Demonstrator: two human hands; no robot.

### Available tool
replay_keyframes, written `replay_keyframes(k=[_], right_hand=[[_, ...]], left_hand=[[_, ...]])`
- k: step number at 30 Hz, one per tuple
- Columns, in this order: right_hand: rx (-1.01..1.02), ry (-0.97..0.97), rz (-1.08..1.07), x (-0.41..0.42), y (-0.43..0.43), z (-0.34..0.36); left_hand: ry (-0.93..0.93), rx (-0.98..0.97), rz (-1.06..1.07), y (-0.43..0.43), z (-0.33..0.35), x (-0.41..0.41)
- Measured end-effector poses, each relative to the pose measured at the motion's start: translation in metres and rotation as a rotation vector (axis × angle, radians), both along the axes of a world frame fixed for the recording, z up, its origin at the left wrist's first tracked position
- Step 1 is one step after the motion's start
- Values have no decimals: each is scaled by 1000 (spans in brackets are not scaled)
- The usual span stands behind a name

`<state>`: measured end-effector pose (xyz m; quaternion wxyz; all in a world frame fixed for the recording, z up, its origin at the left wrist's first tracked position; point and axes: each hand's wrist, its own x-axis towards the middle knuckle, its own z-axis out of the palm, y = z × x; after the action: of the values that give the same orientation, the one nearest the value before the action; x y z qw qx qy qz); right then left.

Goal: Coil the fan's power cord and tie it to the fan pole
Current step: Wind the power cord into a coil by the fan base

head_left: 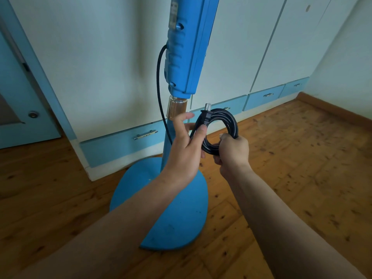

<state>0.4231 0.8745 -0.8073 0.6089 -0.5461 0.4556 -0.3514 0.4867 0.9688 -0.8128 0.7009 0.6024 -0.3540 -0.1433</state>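
Observation:
The blue fan pole [166, 141] rises from a round blue base [177, 218] to a blue control housing [185, 47], with a clear collar [176, 109] between them. The black power cord is wound into a coil [225, 121] just right of the pole. My right hand [231, 152] grips the bottom of the coil. My left hand [185, 148] pinches the cord just below the black plug [206, 116], whose prongs point up. A single strand of cord [159, 77] hangs from the housing down behind my left hand.
A white wardrobe with blue drawers [261, 97] stands behind the fan. A blue door [18, 109] is at the left. Wooden parquet floor [291, 158] spreads to the right and in front.

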Motion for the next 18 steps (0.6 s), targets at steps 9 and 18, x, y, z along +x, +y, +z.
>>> replay_keyframes(k=[9, 18], right_hand=[[32, -35, 274, 0, 12, 2], [-1213, 806, 353, -20, -15, 10]], left_hand=[[-262, 176, 82, 5, -4, 19], [-682, 631, -181, 19, -3, 36]])
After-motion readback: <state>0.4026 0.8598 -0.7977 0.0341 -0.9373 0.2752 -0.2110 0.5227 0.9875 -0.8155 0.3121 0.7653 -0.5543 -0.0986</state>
